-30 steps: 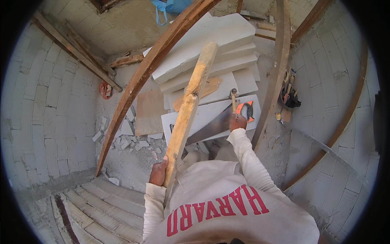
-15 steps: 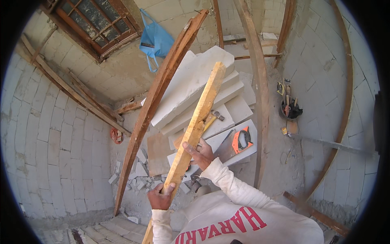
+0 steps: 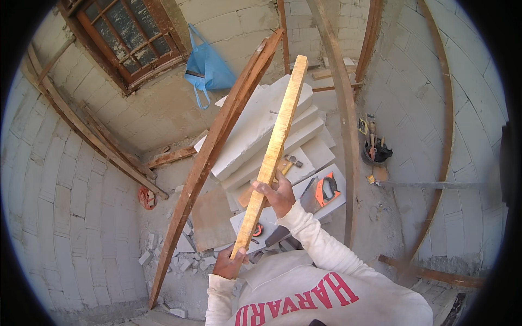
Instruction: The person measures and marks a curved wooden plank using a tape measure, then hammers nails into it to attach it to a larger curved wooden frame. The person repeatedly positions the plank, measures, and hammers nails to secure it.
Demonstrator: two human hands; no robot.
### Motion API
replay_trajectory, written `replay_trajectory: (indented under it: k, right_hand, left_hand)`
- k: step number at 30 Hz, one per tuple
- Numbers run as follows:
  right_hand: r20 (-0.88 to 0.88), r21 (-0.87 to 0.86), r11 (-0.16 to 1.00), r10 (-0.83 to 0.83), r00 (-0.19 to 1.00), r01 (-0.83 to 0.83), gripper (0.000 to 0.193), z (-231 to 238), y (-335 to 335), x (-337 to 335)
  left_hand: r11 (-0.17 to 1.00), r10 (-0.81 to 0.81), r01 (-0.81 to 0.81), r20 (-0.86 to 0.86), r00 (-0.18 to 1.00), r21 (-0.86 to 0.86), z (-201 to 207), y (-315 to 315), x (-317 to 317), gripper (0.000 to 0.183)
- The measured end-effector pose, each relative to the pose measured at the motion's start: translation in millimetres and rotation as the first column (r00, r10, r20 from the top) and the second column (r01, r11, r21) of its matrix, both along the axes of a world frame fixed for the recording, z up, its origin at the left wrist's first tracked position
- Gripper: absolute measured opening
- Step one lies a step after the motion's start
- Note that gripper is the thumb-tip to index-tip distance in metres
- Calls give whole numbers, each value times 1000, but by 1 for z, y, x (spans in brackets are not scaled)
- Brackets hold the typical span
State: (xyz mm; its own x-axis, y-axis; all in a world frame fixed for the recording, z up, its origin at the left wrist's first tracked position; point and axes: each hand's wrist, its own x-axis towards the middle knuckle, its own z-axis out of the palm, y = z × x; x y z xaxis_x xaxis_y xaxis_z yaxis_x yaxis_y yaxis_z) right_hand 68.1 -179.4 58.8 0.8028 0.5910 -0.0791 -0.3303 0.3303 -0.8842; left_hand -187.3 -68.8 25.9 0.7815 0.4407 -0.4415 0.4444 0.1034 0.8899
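Observation:
A long yellowish length of timber (image 3: 278,136) slants up and away in front of me, held in both hands. My left hand (image 3: 229,264) is closed around its near end. Farther up, my right hand (image 3: 278,195) grips it with the thumb across the top face. What looks like a nail (image 3: 274,112) sticks out from the timber's left side. Just beyond my right hand lies a hammer (image 3: 293,161) on the pale blocks, its handle partly hidden. A handsaw (image 3: 327,189) with an orange and black handle rests to the right. An orange and black tape measure (image 3: 258,230) sits below the timber.
White blocks (image 3: 244,136) are stacked ahead. Tall wooden posts rise on the left (image 3: 204,155) and right (image 3: 348,125). A blue bag (image 3: 212,62) hangs on the far wall. A black bucket of tools (image 3: 377,149) stands right; broken block pieces (image 3: 185,261) litter the left floor.
The timber has been drawn up and swung slightly clockwise, so its near end now shows at my left hand. Both hands have moved a little to the right. The tape measure is more exposed.

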Motion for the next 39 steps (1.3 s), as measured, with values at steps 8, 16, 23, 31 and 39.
replay_trajectory:
  k: [8,16,23,31,39]
  right_hand:
    - [-16,-114,993,3,1000,-5,66,-6,39,-42]
    - [-163,-568,810,-283,945,145,27,-115,-32,-137]
    - [-194,-716,645,-550,812,266,21,-141,-80,-188]
    - [63,-881,447,-211,976,153,20,-203,-72,-175]
    - [-319,-842,523,-680,660,132,33,-264,-44,-78]
  left_hand:
    - [967,28,-45,69,997,251,-17,89,-33,45]
    - [880,102,-138,104,989,454,-44,202,-87,49]
    - [815,90,-183,191,977,549,-18,269,-76,50]
    - [807,81,-199,228,970,557,-10,263,-69,49]
    - [799,224,-298,203,953,522,-25,226,-82,52]
